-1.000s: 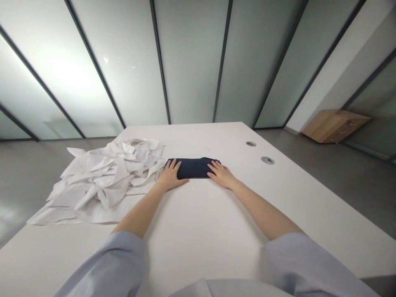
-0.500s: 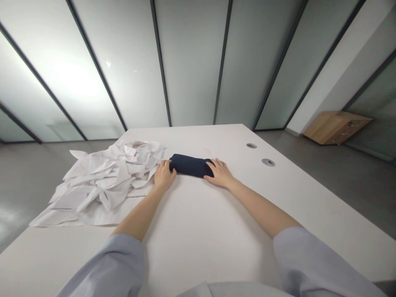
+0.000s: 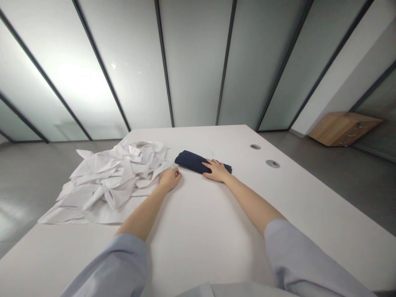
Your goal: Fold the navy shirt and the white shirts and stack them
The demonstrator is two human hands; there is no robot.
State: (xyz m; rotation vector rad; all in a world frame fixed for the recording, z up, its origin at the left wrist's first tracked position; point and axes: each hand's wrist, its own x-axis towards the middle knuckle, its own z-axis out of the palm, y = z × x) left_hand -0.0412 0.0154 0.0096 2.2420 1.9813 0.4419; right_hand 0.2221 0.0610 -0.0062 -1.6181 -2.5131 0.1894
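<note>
A navy blue cloth bundle (image 3: 189, 160), rolled or folded into a long shape, lies slantwise on the white table (image 3: 204, 231). Resting on its right part is my right hand (image 3: 216, 170), palm down with fingers spread over the cloth. My left hand (image 3: 170, 179) is apart from the bundle, just below its left end, with the fingers curled in; nothing shows in them. That hand is beside the right edge of a heap of crumpled white cloth (image 3: 120, 173), and I cannot tell whether they touch.
Two round cable holes are set in the table's right side, a farther grommet (image 3: 255, 147) and a nearer grommet (image 3: 272, 163). Frosted glass panels (image 3: 194, 62) stand behind the table. A wooden cabinet (image 3: 335, 128) sits on the floor at the right.
My left hand has let go of the navy bundle's left end, and its fingers have curled. The bundle has turned, its right end now nearer me and showing past my right hand.
</note>
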